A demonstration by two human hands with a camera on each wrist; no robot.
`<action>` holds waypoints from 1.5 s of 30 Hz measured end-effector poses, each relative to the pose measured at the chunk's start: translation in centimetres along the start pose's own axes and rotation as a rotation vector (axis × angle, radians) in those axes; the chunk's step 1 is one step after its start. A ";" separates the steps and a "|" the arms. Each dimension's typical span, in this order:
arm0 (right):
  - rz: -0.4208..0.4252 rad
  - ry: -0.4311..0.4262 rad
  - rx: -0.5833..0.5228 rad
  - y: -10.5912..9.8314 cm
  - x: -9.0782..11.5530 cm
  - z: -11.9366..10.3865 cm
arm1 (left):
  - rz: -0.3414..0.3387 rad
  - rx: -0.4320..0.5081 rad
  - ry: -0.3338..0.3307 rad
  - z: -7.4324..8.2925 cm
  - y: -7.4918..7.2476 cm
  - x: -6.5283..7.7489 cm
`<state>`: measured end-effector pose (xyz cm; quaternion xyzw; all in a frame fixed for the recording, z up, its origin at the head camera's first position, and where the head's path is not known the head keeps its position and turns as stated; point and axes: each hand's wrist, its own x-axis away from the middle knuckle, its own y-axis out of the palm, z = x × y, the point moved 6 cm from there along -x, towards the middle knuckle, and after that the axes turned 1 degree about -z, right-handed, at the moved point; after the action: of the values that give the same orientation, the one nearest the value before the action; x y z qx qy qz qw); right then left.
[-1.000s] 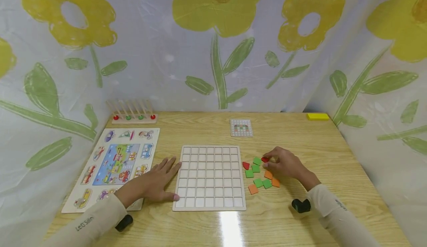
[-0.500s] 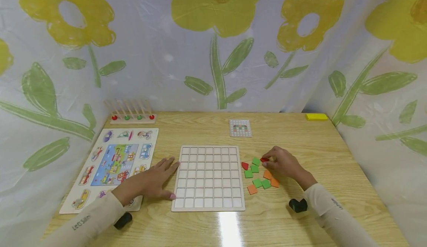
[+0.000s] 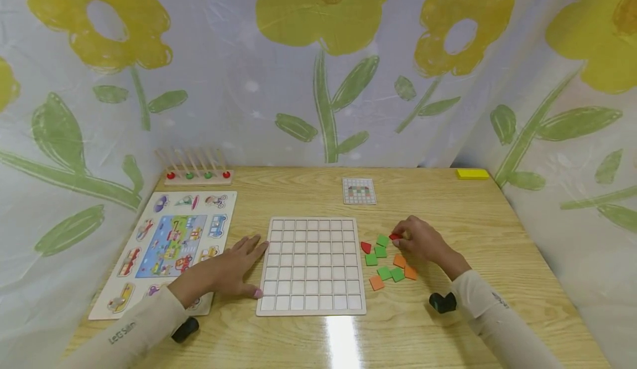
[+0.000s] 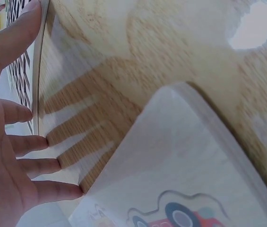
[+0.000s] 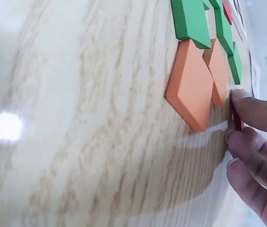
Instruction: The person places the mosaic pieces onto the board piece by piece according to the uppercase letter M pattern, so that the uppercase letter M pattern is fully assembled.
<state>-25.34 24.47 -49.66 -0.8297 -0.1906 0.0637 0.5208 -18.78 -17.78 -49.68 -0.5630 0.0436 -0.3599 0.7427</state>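
Observation:
My right hand (image 3: 423,240) pinches a small red tile (image 3: 395,237) between thumb and fingers, low at the table surface. In the right wrist view a sliver of that red tile shows between the fingertips. Beside it lie several green tiles (image 3: 371,260), several orange tiles (image 3: 376,283) and another red tile (image 3: 365,247) with a curved side. My left hand (image 3: 231,269) lies with spread, straight fingers at the left edge of a white grid board (image 3: 311,264), its thumb touching the edge. In the left wrist view its fingertips rest on the table.
A picture puzzle board (image 3: 149,208) lies on the left, partly under the left forearm. Behind it stands a peg rack (image 3: 199,180) with red and green beads. A gridded pattern card (image 3: 359,198) lies beyond the board. A yellow block (image 3: 473,174) sits at the far right corner.
My right hand stays at the red tile, its wrist shifting only slightly. The left hand keeps its place by the board; the view has shifted a little.

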 end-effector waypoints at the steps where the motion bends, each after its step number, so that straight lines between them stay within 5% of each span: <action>1: -0.006 -0.003 -0.006 0.0 -0.1 -0.1 | -0.002 -0.003 -0.002 0.0 0.0 0.0; 10: -0.070 -0.017 -0.081 0.0 -0.2 -0.5 | -0.007 -0.001 -0.005 0.2 -0.1 0.3; 33: -0.077 -0.042 -0.328 -1.1 0.1 -2.7 | -0.033 0.006 -0.002 0.3 0.2 0.1; 45: -0.043 -0.098 -0.289 -0.9 0.1 -4.8 | -0.044 0.026 -0.010 0.4 0.0 0.1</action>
<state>-24.05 20.82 -46.66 -0.8877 -0.2407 0.0651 0.3870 -18.56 -17.56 -49.47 -0.5557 0.0229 -0.3740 0.7422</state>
